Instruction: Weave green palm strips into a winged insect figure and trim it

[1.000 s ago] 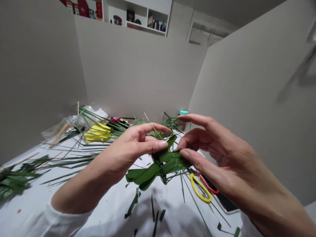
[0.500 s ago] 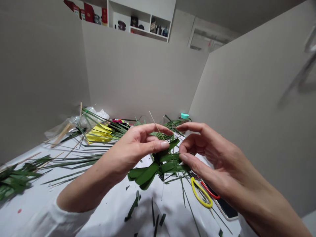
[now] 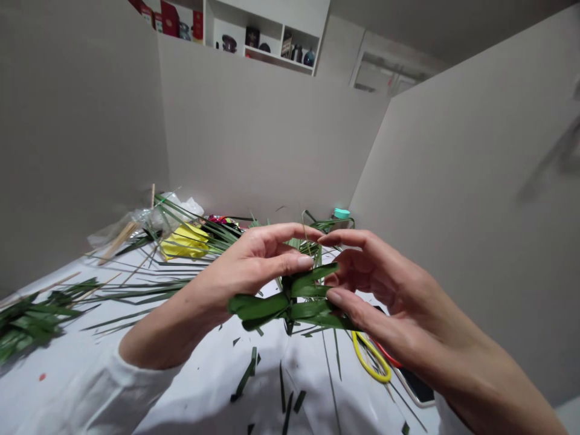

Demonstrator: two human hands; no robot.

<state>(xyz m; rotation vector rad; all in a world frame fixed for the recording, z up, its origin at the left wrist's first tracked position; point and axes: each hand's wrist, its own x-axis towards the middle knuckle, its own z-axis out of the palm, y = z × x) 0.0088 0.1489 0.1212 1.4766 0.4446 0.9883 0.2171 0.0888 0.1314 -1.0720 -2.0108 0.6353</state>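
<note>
A figure woven from green leaf strips [image 3: 263,308] is held above the white table, its folded loops pointing left and right. My left hand [image 3: 267,257] grips its upper part, thumb in front and the other fingers behind. My right hand [image 3: 376,284] pinches the strips on its right side between thumb and curled fingers. Both index fingertips meet above the figure, close to a thin upright strand [image 3: 307,241]. The fingers hide part of the figure's back and top.
Scissors with yellow and red handles [image 3: 371,356] lie by a phone [image 3: 419,389] at right. Long leaf strips [image 3: 145,290], a yellow piece [image 3: 185,241] and clear plastic bags [image 3: 136,226] are at left. Leaf scraps [image 3: 247,374] dot the white table [image 3: 199,386]. A teal-lidded container [image 3: 341,214] stands behind.
The woven figure has turned, and its left loops now point more sideways than downward. My index fingertips have come together. The thin strand has shifted right.
</note>
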